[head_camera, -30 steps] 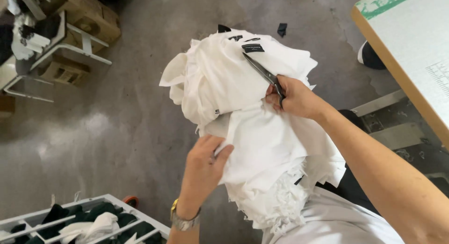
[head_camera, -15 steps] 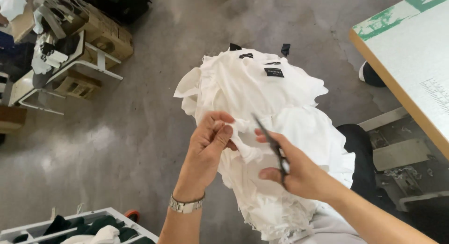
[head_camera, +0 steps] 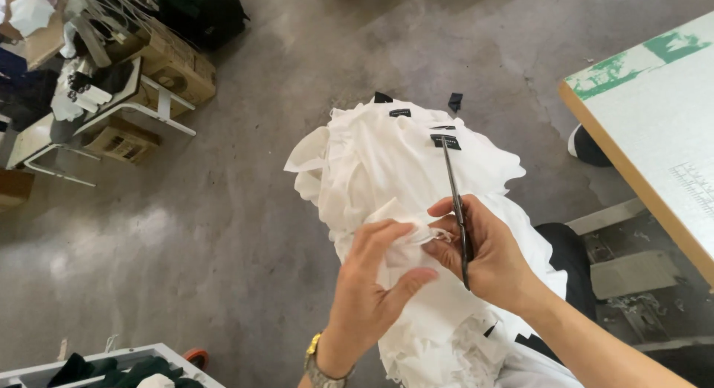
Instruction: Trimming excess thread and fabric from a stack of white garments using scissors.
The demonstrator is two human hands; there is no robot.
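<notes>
A pile of white garments (head_camera: pixel 401 172) sits above the concrete floor (head_camera: pixel 223 232); the left hand (head_camera: pixel 375 280) pinches a fold, the right hand (head_camera: pixel 487 254) has its grip closed around slim scissors (head_camera: pixel 455 195), beside a desk (head_camera: pixel 654 135) edge.

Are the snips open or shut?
Shut, it seems: the snips show as one thin dark line in the right hand, no gap between blades.
</notes>
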